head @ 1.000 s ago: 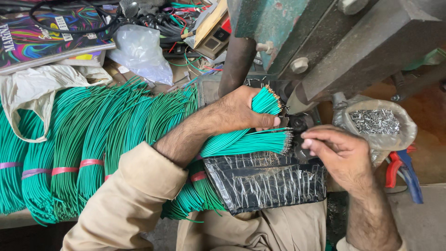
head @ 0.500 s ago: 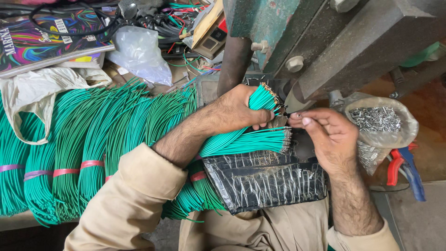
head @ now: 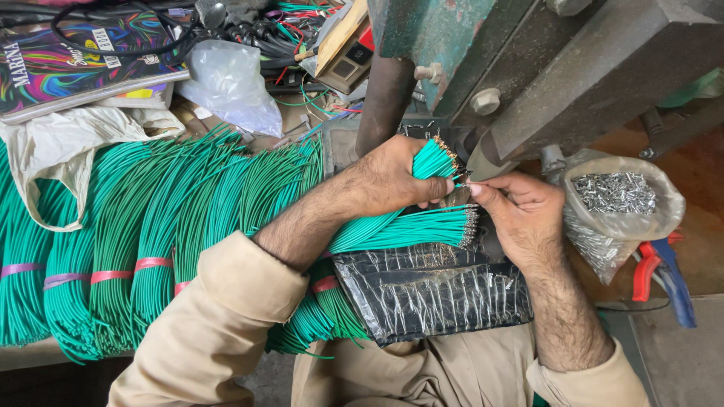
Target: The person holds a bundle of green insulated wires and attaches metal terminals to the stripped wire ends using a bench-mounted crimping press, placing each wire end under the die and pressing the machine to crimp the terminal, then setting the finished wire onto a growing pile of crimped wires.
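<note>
My left hand grips a bundle of short green wires, their stripped ends pointing up and right toward the press machine. My right hand pinches a small metal piece between thumb and forefinger at the tip of one wire, right under the machine's head. A second fan of green wires lies below my left hand on a black wrapped pad in my lap.
Large tied bundles of green wire fill the left. A plastic bag of small metal terminals sits at right, with red-and-blue-handled pliers beside it. A colourful book, a clear bag and tangled cables lie behind.
My right hand rose from beside the lower wire fan to the wire tips held in my left hand, under the machine head. My left hand stayed put.
</note>
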The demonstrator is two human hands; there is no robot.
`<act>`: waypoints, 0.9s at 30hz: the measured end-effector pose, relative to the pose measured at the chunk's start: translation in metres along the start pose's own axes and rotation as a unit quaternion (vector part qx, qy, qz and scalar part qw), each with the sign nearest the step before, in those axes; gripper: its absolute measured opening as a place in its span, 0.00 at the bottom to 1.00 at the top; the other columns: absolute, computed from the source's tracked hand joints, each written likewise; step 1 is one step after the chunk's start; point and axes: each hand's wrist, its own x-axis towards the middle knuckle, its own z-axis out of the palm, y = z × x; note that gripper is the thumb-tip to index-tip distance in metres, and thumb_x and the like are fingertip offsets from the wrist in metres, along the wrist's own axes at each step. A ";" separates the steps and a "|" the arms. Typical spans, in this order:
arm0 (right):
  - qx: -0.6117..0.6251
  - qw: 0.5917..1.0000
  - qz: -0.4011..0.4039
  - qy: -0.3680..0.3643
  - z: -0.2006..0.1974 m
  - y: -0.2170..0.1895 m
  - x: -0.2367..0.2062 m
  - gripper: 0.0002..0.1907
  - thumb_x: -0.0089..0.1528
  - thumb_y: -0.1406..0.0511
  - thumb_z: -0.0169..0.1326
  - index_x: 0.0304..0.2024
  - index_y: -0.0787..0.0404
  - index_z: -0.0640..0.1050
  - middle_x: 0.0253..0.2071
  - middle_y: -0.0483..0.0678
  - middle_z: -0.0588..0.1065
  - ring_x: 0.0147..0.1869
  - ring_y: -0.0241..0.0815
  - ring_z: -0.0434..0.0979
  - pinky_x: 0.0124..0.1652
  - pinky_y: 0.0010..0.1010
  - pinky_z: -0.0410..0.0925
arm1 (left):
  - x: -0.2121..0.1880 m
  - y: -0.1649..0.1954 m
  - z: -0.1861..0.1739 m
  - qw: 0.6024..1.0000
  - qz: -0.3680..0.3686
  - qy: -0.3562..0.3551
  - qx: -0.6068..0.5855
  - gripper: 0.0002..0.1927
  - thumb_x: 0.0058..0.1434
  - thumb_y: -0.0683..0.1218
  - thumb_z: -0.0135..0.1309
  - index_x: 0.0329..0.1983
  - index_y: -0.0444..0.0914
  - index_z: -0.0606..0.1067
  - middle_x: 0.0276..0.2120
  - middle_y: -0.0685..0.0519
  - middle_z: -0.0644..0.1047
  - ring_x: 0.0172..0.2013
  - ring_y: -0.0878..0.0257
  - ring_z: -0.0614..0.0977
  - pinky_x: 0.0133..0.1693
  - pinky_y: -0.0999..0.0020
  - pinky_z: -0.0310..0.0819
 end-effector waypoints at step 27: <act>-0.316 0.932 -0.003 -0.176 -0.056 -0.054 -0.062 0.10 0.55 0.68 0.65 0.40 0.61 0.87 0.53 0.50 0.78 0.52 0.43 0.77 0.49 0.32 0.72 | -0.003 -0.005 -0.002 1.000 -0.008 0.013 0.027 0.10 0.61 0.47 0.61 0.38 0.35 0.79 0.28 0.57 0.80 0.31 0.71 0.79 0.36 0.70 0.78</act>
